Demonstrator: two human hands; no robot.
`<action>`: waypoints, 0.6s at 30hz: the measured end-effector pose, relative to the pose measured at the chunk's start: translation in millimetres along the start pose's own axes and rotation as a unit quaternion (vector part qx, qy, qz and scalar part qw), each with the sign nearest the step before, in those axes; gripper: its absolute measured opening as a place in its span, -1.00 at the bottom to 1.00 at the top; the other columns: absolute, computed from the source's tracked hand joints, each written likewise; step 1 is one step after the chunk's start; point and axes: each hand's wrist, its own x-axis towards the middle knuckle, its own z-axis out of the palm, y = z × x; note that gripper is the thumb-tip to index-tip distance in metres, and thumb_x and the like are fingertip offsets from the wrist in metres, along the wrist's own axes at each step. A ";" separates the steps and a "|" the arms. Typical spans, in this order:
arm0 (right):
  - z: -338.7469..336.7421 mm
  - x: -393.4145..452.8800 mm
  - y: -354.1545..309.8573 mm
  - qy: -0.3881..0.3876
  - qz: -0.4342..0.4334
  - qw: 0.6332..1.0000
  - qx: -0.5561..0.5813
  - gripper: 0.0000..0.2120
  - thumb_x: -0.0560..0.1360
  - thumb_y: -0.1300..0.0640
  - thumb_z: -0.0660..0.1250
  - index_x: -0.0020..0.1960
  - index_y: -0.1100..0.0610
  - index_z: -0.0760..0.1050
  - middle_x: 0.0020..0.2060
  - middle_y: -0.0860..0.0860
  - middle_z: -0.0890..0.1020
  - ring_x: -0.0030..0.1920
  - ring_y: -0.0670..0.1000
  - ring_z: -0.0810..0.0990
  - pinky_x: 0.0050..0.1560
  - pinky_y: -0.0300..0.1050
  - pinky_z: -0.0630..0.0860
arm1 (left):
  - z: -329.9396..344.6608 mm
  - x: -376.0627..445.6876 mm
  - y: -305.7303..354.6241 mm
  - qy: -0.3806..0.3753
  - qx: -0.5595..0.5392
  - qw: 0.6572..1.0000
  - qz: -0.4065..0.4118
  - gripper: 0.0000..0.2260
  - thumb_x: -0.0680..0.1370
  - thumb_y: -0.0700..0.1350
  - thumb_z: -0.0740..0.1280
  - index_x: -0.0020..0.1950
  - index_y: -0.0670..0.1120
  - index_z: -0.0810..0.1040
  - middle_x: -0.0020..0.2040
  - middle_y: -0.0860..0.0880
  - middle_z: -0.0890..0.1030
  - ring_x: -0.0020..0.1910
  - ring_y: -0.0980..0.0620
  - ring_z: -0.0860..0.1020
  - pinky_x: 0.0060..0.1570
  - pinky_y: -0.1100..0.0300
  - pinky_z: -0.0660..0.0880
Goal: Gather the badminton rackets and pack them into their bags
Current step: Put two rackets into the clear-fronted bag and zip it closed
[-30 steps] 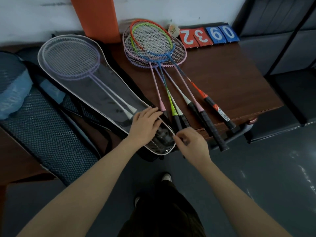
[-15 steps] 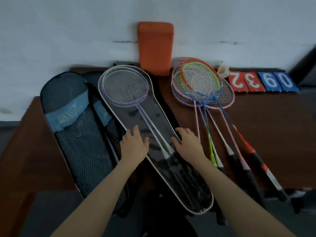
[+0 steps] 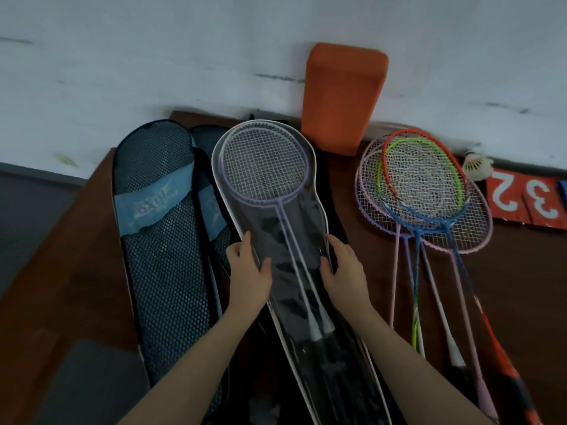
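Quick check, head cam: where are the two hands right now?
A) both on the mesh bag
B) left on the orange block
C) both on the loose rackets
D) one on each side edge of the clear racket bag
D: the left hand and right hand grip opposite edges of the clear racket bag, which holds purple rackets.

There is 1 view, worn on the person's head, looking forward and steeply down over both forearms onto the table (image 3: 61, 289). It sits close above the near edge. The wall (image 3: 153, 56) fills the frame toward 12 o'clock, and the wide lens bends straight edges near the borders.
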 end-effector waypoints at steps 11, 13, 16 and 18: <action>61.8 3.6 -102.3 0.112 -0.075 0.990 0.044 -0.59 0.56 0.19 0.25 0.40 0.09 0.34 0.07 0.02 0.54 -0.09 -0.06 0.53 -0.10 -0.16 0.50 | -83.9 26.3 -30.0 0.087 -0.079 0.989 0.089 -0.34 0.53 -0.23 0.32 0.52 -0.08 0.02 0.24 0.01 0.16 0.20 0.21 0.20 0.10 0.70 0.06; 86.8 5.5 -123.5 0.123 -0.084 0.989 0.026 -0.59 0.56 0.16 0.25 0.39 0.09 0.34 0.10 0.02 0.53 -0.10 -0.14 0.51 -0.09 -0.24 0.52 | -112.1 38.9 -42.8 0.103 -0.071 0.987 0.100 -0.36 0.53 -0.25 0.31 0.51 -0.10 0.03 0.23 -0.01 0.18 0.18 0.22 0.21 0.05 0.70 0.09; 131.0 6.5 -157.3 0.142 -0.082 0.986 0.020 -0.59 0.55 0.15 0.27 0.38 0.13 0.35 0.09 0.01 0.53 -0.05 -0.26 0.42 -0.04 -0.48 0.38 | -161.1 60.7 -66.4 0.102 -0.049 0.988 0.106 -0.40 0.54 -0.26 0.30 0.51 -0.11 0.09 0.31 -0.09 0.23 0.23 0.11 0.26 0.04 0.71 0.09; 162.3 5.4 -180.1 0.144 -0.079 0.986 0.022 -0.59 0.54 0.14 0.27 0.38 0.15 0.35 0.07 0.03 0.54 -0.04 -0.20 0.46 -0.04 -0.45 0.37 | -193.5 74.3 -85.3 0.091 -0.030 0.989 0.110 -0.42 0.54 -0.24 0.31 0.49 -0.12 0.13 0.34 -0.14 0.24 0.29 0.02 0.28 0.11 0.62 0.10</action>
